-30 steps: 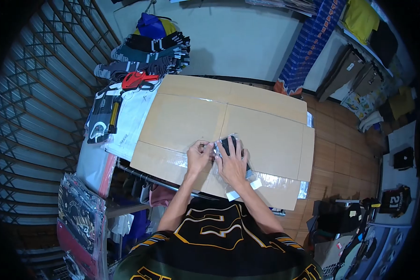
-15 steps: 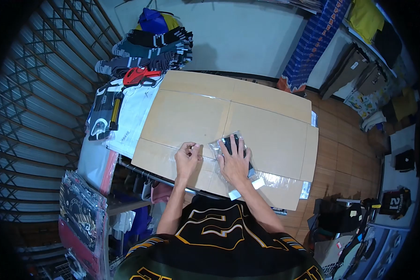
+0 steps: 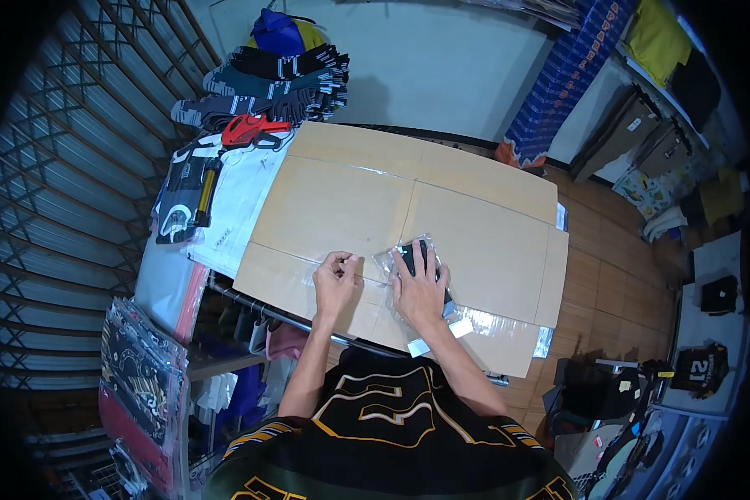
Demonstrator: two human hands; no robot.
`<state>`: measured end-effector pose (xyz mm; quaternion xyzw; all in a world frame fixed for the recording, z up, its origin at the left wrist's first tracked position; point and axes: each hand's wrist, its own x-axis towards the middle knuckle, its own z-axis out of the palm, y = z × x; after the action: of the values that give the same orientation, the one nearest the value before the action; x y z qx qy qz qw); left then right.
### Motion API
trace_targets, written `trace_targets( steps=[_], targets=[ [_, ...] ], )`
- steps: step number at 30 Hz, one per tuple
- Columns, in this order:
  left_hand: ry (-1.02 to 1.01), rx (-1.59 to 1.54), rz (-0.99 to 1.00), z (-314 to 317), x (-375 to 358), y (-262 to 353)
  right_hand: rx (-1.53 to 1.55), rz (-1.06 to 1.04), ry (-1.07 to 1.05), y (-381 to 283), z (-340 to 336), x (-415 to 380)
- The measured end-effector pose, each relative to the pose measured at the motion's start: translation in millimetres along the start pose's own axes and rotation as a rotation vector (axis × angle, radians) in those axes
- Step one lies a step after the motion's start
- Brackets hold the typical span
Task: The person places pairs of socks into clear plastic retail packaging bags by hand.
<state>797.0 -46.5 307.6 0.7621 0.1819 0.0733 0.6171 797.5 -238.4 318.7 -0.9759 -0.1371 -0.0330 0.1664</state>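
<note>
A dark item in a clear plastic bag lies on the flat cardboard sheet. My right hand rests flat on it with the fingers spread. A pale strip shows by the right wrist, along the bag's lower end. To the left, my left hand is held over the cardboard with its fingers curled and the thumb against the fingertips. Anything between those fingertips is too small to make out.
Stacked socks and a red tape-gun-like tool sit at the back left. Nearer are a bagged dark garment and white plastic packs. More bagged garments hang at the lower left.
The view has shifted slightly. Both hands keep nearly the same pose and place, and the bagged item stays under my right hand.
</note>
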Motion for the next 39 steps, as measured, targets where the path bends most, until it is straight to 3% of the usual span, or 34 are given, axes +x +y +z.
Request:
trace_targets(
  steps=[11,13,20,23,25,29,34,35,38,39],
  targets=[
    [-0.01,-0.038,-0.027,3,2,1,-0.01,0.005,-0.016,0,-1,0],
    [0.05,0.122,0.18,7,5,-3,-0.008,0.009,-0.021,-1,-1,1],
    [-0.096,0.127,0.287,26,20,19,-0.002,0.003,0.01,1,4,0],
    [-0.261,0.263,0.362,30,31,22,0.009,-0.004,0.022,0,3,0],
    [-0.391,0.281,0.328,35,40,20,0.009,-0.007,0.038,0,5,-2],
    [-0.433,0.285,0.257,44,65,13,0.1,0.016,0.1,4,6,-4],
    [-0.642,0.318,0.031,49,74,24,0.294,-0.039,0.162,10,4,-6],
    [-0.738,0.266,0.022,47,77,27,0.32,-0.048,0.163,11,4,-6],
    [-0.796,0.365,0.053,37,70,27,0.444,-0.068,0.171,13,2,-9],
    [-0.79,0.268,0.038,32,64,24,0.507,-0.078,0.169,12,1,-10]
  ],
)
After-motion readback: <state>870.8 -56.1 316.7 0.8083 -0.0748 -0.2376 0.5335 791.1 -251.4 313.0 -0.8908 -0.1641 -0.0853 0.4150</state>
